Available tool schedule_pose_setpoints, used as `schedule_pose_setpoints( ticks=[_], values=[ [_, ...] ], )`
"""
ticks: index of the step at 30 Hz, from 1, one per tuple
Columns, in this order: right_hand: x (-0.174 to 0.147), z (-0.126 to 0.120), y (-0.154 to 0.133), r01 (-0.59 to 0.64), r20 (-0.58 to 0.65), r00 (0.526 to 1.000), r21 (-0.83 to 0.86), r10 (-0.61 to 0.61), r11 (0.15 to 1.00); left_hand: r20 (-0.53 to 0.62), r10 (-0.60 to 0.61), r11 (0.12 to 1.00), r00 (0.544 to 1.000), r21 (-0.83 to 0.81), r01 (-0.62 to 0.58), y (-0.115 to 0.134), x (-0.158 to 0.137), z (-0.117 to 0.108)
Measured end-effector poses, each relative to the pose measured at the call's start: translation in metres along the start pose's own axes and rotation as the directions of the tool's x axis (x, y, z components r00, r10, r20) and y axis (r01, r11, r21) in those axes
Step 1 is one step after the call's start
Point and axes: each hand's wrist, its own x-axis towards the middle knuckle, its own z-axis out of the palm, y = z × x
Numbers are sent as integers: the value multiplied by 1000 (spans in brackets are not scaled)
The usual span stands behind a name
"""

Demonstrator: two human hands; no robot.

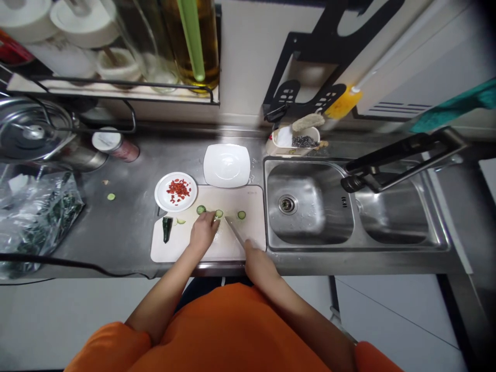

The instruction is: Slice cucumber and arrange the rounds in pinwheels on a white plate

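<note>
The person wears a bright orange shirt (228, 333) of smooth, plain-looking cloth, softly creased. At the shirt's left side, a loose short left sleeve (120, 338) in matching orange ends around the elbow; at its right side, the right sleeve (374, 356) shows only partly. Just beyond the shirt's front hem lies dark, navy-looking clothing (199, 292) with a narrow whitish strip (223, 281).

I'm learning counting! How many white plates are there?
2: the round plate, holding red pieces, at the far left corner of the cutting board; the squarish plate, at its far edge.
</note>
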Motion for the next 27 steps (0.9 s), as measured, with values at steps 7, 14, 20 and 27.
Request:
schedule_pose_setpoints(
  ticks=[7,14,20,27],
  values=[
    [4,-1,-13,16,-31,999,-45,-17,999,-63,-1,998,998,-67,-3,-4,3,15],
    [9,-6,-29,48,-62,997,-57,-52,997,-62,-8,996,998,-88,2,-4,3,14],
    [10,-6,-30,42,-64,997,-71,-47,997,-44,-15,996,999,-87,11,-6,5,15],
    [8,-10,-34,42,-64,997,-74,-47,996,-41,-8,996,999,-85,4,-5,5,13]
  ],
)
